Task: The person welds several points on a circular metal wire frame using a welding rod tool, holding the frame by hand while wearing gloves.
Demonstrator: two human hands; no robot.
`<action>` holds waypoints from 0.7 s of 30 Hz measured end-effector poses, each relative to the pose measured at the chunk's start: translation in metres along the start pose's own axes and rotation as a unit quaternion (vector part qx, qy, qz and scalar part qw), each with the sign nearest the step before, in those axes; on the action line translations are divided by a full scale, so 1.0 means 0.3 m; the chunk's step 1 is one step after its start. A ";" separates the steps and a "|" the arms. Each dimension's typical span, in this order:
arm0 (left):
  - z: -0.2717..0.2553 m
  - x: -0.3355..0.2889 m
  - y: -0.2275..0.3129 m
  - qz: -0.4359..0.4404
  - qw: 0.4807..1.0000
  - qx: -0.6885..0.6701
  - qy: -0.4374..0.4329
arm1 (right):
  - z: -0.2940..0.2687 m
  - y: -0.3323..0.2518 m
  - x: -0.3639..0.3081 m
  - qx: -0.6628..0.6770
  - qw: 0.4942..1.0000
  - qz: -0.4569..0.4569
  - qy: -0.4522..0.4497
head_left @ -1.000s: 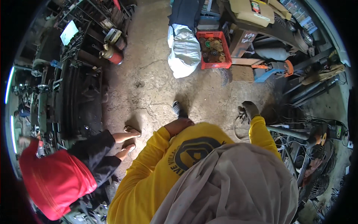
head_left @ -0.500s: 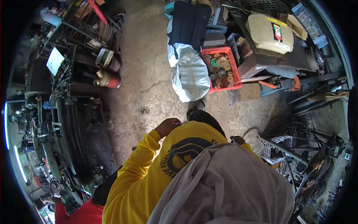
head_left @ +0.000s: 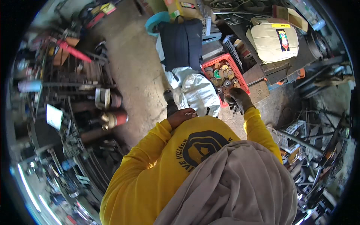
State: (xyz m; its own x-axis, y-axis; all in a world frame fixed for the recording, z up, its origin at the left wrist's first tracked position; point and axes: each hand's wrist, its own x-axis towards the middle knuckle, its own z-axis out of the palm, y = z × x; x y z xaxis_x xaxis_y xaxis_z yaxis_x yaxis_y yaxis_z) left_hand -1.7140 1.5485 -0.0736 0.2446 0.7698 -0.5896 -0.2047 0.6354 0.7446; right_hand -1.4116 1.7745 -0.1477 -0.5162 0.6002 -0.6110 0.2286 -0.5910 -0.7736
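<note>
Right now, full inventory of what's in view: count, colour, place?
crate: one, red, upper centre
discs: many, brown and grey, one green, in the crate
sacking: count unclear, white, left of the crate
bag-like bundle: one, black, on the sacking
rounded object: one, turquoise, top centre
large cardboard box: one, tan, upper right
basket: one, white, right
canister: one, red and brass-coloured, left
sheet: one, white, left
light tubes: two, white, lower left
floor: one, grey-brown, middle
other clutter: uncounted, mixed, both sides
dark item: count unclear, dark, at the right hand
shirt: one, yellow, bottom
head cloth: one, grey-brown, bottom
right hand: one, yellow-sleeved, by the crate's near edge
left hand: one, yellow-sleeved, at the shirt front
</note>
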 end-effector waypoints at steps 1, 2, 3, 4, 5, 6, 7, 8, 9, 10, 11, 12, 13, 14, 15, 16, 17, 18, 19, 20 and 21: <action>-0.071 0.036 0.033 -0.012 0.999 0.048 -0.012 | 0.029 0.008 0.025 -0.023 0.998 -0.031 0.049; -0.124 0.048 0.131 -0.028 0.994 0.101 -0.032 | 0.119 -0.066 -0.007 0.004 0.997 0.013 0.077; -0.196 0.084 0.186 -0.033 0.993 0.106 -0.047 | 0.155 -0.103 -0.007 0.011 0.996 0.015 0.092; -0.277 0.122 0.233 -0.042 0.995 0.051 -0.077 | 0.197 -0.115 0.005 -0.003 0.994 0.020 0.106; -0.373 0.152 0.265 -0.058 0.993 -0.008 -0.103 | 0.260 -0.128 0.016 -0.016 0.993 0.033 0.116; -0.480 0.195 0.307 -0.057 0.995 0.000 -0.087 | 0.359 -0.211 0.025 -0.054 0.985 0.040 0.162; -0.611 0.267 0.330 -0.018 0.995 -0.057 -0.075 | 0.410 -0.229 0.055 -0.054 0.982 0.050 0.173; -0.744 0.340 0.347 0.022 0.991 -0.116 -0.066 | 0.456 -0.229 0.077 -0.060 0.979 0.063 0.185; -0.871 0.398 0.419 0.078 0.993 -0.068 -0.051 | 0.494 -0.231 0.098 -0.064 0.975 0.072 0.202; -0.993 0.439 0.504 0.174 0.983 0.049 -0.015 | 0.536 -0.234 0.123 -0.153 0.966 0.033 0.205; -1.104 0.479 0.597 0.258 0.952 0.163 0.037 | 0.579 -0.238 0.147 -0.243 0.946 -0.005 0.214; -1.193 0.509 0.675 0.269 0.943 0.174 0.088 | 0.630 -0.285 0.179 -0.260 0.944 0.017 0.202; -1.271 0.572 0.734 0.049 0.984 -0.088 0.148 | 0.694 -0.343 0.212 -0.274 0.943 0.037 0.184; -1.304 0.614 0.789 0.097 0.979 -0.060 0.170 | 0.760 -0.410 0.238 -0.131 0.975 0.057 0.171; -1.336 0.646 0.831 0.147 0.969 -0.030 0.195 | 0.820 -0.498 0.265 -0.128 0.975 0.062 0.170; -1.386 0.692 0.840 0.144 0.971 -0.034 0.190 | 0.882 -0.590 0.294 -0.125 0.975 0.066 0.168; -1.428 0.751 0.848 0.139 0.971 -0.007 0.192 | 0.902 -0.607 0.340 -0.034 0.981 0.063 0.183; -1.451 0.783 0.854 0.133 0.971 0.020 0.198 | 0.951 -0.684 0.369 -0.036 0.979 0.065 0.188; -1.464 0.809 0.848 0.133 0.972 0.016 0.194 | 0.996 -0.770 0.389 -0.079 0.978 0.071 0.181; -1.450 0.833 0.843 0.131 0.970 0.092 0.184 | 1.028 -0.822 0.400 -0.118 0.973 0.080 0.180; -1.462 0.837 0.839 0.131 0.960 0.167 0.182 | 1.053 -0.799 0.453 -0.078 0.979 0.049 0.184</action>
State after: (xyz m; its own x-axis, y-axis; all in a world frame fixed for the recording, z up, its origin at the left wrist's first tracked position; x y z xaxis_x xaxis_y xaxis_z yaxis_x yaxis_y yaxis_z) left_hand -2.1199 1.9287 -0.1717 -0.1339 0.9097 -0.3932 0.1165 0.4084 0.9053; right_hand -1.7972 1.8274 0.0078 -0.1599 0.7148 -0.6808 0.3995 -0.5838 -0.7068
